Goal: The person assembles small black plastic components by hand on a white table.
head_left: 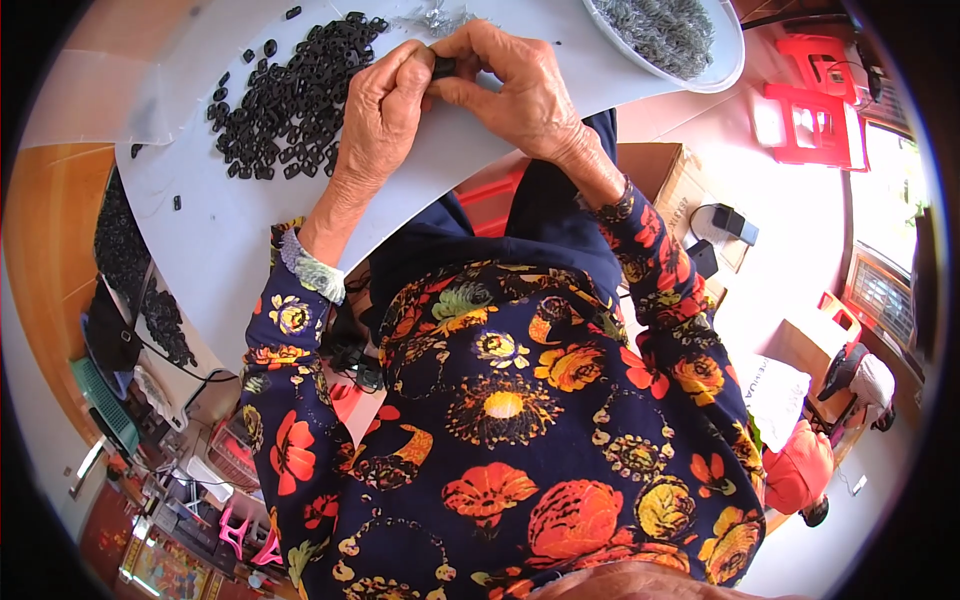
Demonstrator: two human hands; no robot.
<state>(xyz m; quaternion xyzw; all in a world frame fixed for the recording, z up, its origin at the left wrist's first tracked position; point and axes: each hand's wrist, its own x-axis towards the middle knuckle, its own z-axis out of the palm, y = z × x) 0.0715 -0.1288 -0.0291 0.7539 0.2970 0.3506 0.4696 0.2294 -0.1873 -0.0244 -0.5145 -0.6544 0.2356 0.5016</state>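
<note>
The person wears a dark blue flowered shirt point(590, 440). In front of it, the two bare hands meet over the table's edge. The right hand point(515, 85) has its thumb and pointing finger squeezed on a small black plastic piece point(443, 67). The left hand point(385, 100) has its fingertips pinched together on the piece's left end. So the piece is up between both hands, above the white table point(185, 250).

Just left of the hands, a big pile of black plastic pieces point(285, 115) lies on the table. Many have holes in them. A few lie apart from the pile. Just past the hands is a little heap of shiny silver bits point(437, 18). To the right, a white tub point(738, 62) holds lots of thin gray bits point(660, 35).

Lower down and to the right is a brown cardboard box point(650, 165). Farther off are red plastic stools point(812, 128). At the far right is another person in a red top point(797, 468).
</note>
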